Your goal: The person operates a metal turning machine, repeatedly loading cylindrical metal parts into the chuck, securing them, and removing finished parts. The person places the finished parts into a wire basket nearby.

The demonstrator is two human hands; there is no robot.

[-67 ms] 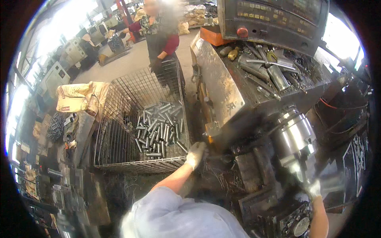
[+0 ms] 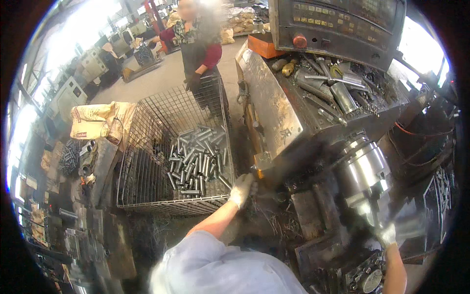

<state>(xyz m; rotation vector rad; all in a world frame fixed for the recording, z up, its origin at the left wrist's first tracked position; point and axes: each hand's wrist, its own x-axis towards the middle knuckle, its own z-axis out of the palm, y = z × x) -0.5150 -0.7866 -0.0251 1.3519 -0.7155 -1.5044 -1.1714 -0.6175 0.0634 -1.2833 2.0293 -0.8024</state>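
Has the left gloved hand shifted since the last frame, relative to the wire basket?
No. The left hand sits at the same spot by the near right corner of the wire basket, at the machine's lower edge, as before.

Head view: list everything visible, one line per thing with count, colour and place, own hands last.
wire basket: one, grey mesh, left of the lathe
metal tubes: many, silver, piled in the basket
lathe: one, dark and oily, centre right
chuck: one, shiny steel, on the lathe's right side
control panel: one, dark with a red knob, top
tools: several, grey metal, on the tray under the panel
sack: one, tan, left of the basket
other person: one, red sleeves and dark apron, behind the basket
left hand: white glove, at the lathe's front edge
right hand: white glove, below the chuck; grip unclear
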